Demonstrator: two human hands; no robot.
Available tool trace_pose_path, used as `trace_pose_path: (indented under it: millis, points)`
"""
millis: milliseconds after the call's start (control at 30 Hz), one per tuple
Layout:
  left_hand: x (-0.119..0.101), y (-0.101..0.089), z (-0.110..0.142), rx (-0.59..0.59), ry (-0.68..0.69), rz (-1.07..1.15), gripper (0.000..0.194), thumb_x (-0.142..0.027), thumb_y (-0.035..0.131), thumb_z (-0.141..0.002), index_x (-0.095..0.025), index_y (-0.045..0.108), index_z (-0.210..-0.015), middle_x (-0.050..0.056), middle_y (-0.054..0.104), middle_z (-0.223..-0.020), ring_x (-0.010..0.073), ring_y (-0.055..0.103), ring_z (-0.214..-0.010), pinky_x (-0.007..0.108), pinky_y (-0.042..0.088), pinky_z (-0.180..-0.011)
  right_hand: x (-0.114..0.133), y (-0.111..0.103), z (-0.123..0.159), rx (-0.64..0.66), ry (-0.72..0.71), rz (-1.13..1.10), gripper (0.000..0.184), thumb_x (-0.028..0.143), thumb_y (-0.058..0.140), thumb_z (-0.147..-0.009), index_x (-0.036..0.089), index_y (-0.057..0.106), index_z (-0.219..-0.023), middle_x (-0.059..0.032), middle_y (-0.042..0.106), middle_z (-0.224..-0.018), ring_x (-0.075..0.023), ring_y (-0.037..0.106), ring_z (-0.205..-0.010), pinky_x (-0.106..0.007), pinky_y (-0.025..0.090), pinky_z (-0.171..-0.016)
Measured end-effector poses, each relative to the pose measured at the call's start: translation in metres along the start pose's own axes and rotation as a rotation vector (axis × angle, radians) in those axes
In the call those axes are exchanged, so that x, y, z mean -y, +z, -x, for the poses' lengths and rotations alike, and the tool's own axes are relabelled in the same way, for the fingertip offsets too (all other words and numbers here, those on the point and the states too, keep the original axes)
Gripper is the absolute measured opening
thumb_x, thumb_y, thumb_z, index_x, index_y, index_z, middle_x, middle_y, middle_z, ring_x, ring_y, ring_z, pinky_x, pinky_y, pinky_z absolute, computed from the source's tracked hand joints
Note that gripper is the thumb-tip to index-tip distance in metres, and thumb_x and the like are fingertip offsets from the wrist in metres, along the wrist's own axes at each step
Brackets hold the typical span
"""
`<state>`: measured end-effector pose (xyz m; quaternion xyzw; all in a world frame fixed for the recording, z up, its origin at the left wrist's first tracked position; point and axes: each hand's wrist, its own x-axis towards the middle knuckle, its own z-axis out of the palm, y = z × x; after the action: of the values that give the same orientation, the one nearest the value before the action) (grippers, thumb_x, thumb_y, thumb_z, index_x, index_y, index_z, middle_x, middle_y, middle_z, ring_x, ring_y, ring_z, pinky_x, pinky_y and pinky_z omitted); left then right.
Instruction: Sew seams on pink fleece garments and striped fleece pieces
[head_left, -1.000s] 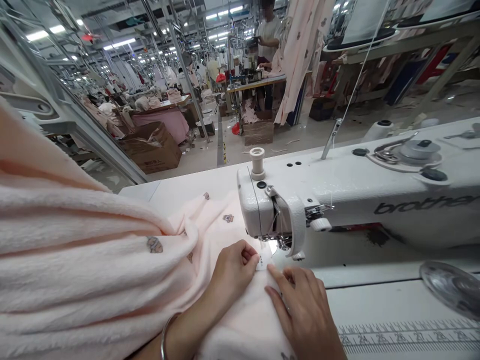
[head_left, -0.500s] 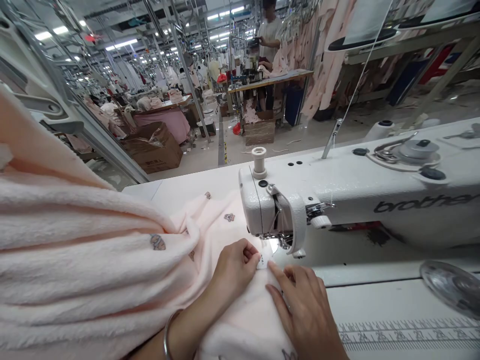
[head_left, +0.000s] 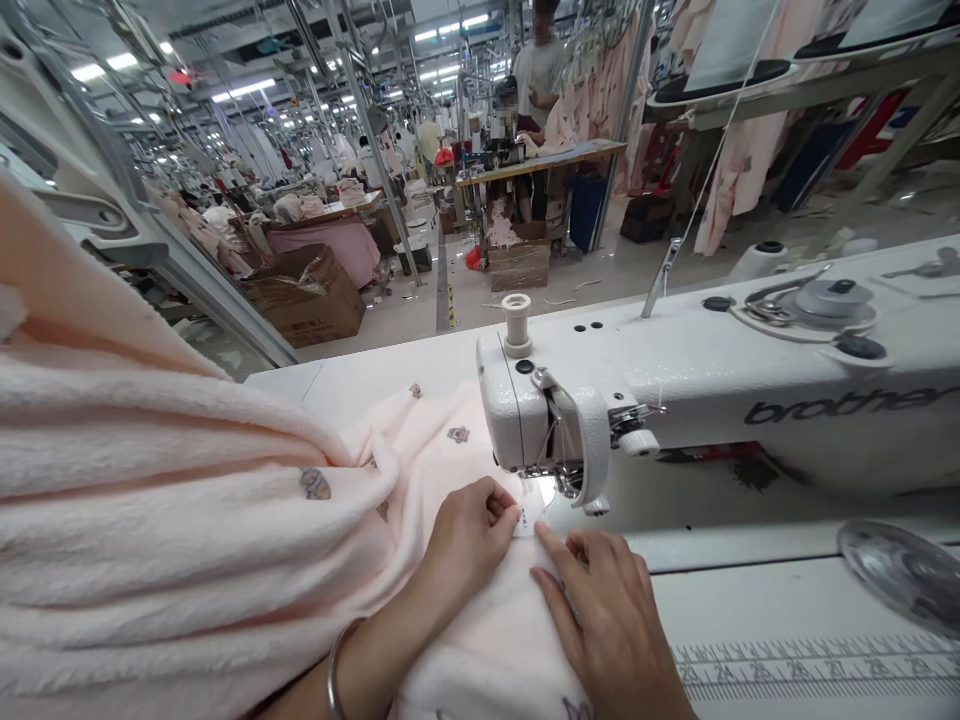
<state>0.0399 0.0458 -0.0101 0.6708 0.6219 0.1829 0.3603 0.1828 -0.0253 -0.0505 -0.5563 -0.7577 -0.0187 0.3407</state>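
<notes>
1. Fabric (head_left: 187, 520): soft, fluffy pink fleece, matt, with small printed motifs.
2. Label (head_left: 529, 517): thin, smooth white cloth or paper; which one cannot be told.
3. Machine (head_left: 697, 400): glossy white painted metal with shiny chrome parts.
4. Table (head_left: 750, 610): smooth white top, printed ruler.
5. Bangle (head_left: 332, 672): polished metal.
6. Box (head_left: 307, 300): brown cardboard, matt.

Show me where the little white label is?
In the head view, the white label lies on the pink fabric, pinched between both hands' fingertips, just below the sewing machine's needle.

Garment factory floor, sewing machine (head_left: 675, 400), rows of worktables (head_left: 540, 160), hanging pink garments (head_left: 600, 90), cardboard boxes (head_left: 307, 300)
</notes>
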Motion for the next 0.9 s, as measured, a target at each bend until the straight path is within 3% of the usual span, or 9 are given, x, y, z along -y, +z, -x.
trace_pose_path:
  millis: [267, 367, 433, 533, 667, 767, 900]
  points:
    - [-0.003, 0.001, -0.001, 0.006, 0.043, -0.061, 0.011, -0.02, 0.051, -0.079, -0.016, 0.059, -0.073, 0.001, 0.063, -0.067, 0.0147, 0.057, -0.064, 0.025, 0.043, -0.059, 0.0, 0.0, 0.0, 0.023, 0.009, 0.021, 0.03, 0.025, 0.04, -0.093, 0.011, 0.057, -0.113, -0.0079, 0.047, -0.086, -0.0211, 0.044, -0.079, -0.034, 0.034, -0.066]
    - [-0.004, -0.007, 0.005, 0.007, 0.079, -0.109, 0.011, -0.019, 0.05, -0.08, -0.016, 0.059, -0.087, 0.004, 0.064, -0.079, 0.0167, 0.059, -0.068, 0.028, 0.046, -0.063, 0.001, 0.0, 0.001, 0.047, 0.018, 0.033, 0.029, 0.023, 0.04, -0.093, 0.012, 0.057, -0.114, -0.0076, 0.047, -0.085, -0.0212, 0.044, -0.079, -0.034, 0.035, -0.066]
    - [-0.005, -0.017, 0.015, 0.013, 0.164, -0.207, 0.02, -0.015, 0.047, -0.082, -0.016, 0.056, -0.1, 0.007, 0.063, -0.093, 0.0188, 0.06, -0.076, 0.032, 0.049, -0.068, 0.002, 0.0, 0.001, 0.056, 0.021, 0.034, 0.029, 0.023, 0.04, -0.093, 0.012, 0.056, -0.114, -0.0076, 0.047, -0.085, -0.0213, 0.044, -0.079, -0.034, 0.035, -0.065]
    - [-0.006, -0.031, 0.033, 0.091, 0.412, -0.421, 0.029, -0.009, 0.039, -0.087, -0.017, 0.053, -0.111, 0.01, 0.058, -0.111, 0.0212, 0.06, -0.097, 0.035, 0.052, -0.083, 0.002, 0.0, 0.002, 0.054, 0.017, 0.024, 0.029, 0.024, 0.04, -0.093, 0.013, 0.055, -0.115, -0.008, 0.047, -0.086, -0.0218, 0.044, -0.081, -0.035, 0.036, -0.067]
    - [-0.001, -0.034, 0.048, 0.228, 0.722, -0.661, 0.039, -0.017, 0.041, -0.091, -0.008, 0.042, -0.13, 0.018, 0.044, -0.137, 0.0264, 0.039, -0.129, 0.039, 0.042, -0.104, 0.002, 0.0, 0.003, 0.048, 0.018, 0.024, 0.029, 0.023, 0.039, -0.094, 0.013, 0.054, -0.116, -0.0083, 0.047, -0.087, -0.0224, 0.044, -0.082, -0.037, 0.037, -0.067]
    - [0.006, -0.029, 0.049, 0.279, 0.803, -0.783, 0.048, -0.017, 0.041, -0.092, -0.003, 0.032, -0.136, 0.021, 0.033, -0.143, 0.0274, 0.026, -0.136, 0.04, 0.036, -0.108, 0.002, 0.0, 0.003, 0.051, 0.026, 0.022, 0.028, 0.021, 0.04, -0.093, 0.013, 0.054, -0.115, -0.008, 0.047, -0.087, -0.0226, 0.044, -0.081, -0.038, 0.038, -0.067]
    - [0.014, -0.026, 0.046, 0.281, 0.823, -0.786, 0.052, -0.014, 0.04, -0.09, -0.003, 0.027, -0.139, 0.021, 0.029, -0.146, 0.0273, 0.019, -0.138, 0.04, 0.033, -0.11, 0.002, 0.001, 0.003, 0.047, 0.029, 0.017, 0.027, 0.02, 0.042, -0.092, 0.013, 0.054, -0.115, -0.0081, 0.047, -0.087, -0.0232, 0.044, -0.082, -0.038, 0.039, -0.067]
